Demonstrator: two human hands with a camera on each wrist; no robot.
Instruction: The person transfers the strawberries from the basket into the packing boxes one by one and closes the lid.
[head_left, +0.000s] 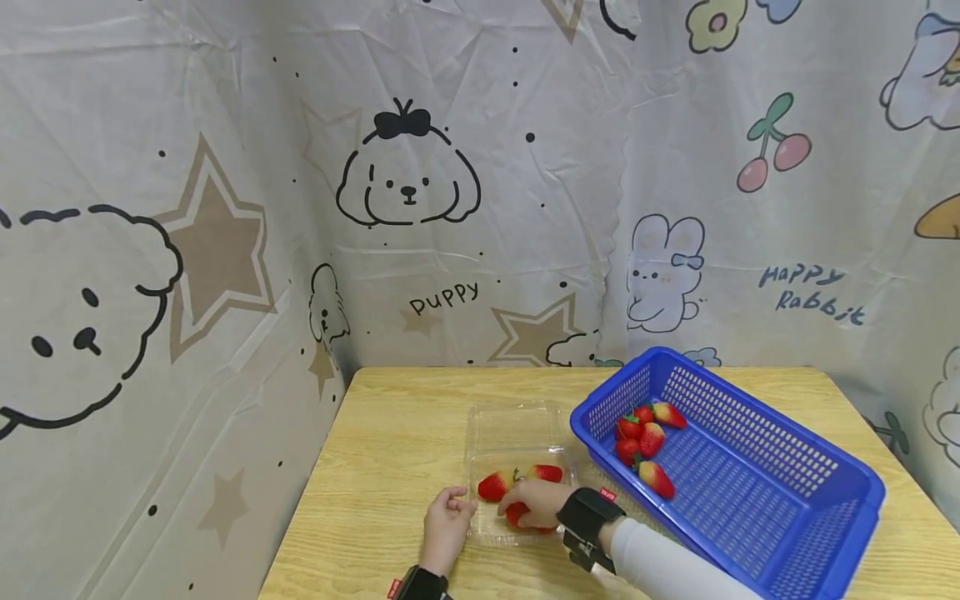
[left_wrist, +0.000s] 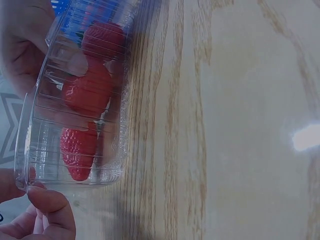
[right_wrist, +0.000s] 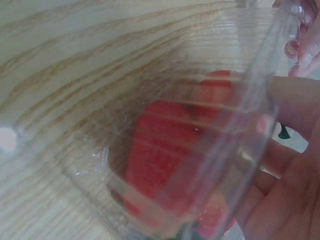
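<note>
A clear plastic clamshell box lies on the table with its lid folded back. My left hand pinches the box's rim at the near left corner between thumb and finger, as the left wrist view shows. Inside the box my right hand holds a red strawberry between its thumb and fingers. Other strawberries lie in the box around it, one at the left and one at the back right. Through the plastic wall, the right wrist view shows a large blurred strawberry.
To the right, a blue plastic basket stands at a slant, close beside the box. Several strawberries sit in its far left end. The wooden table meets a printed curtain at the back.
</note>
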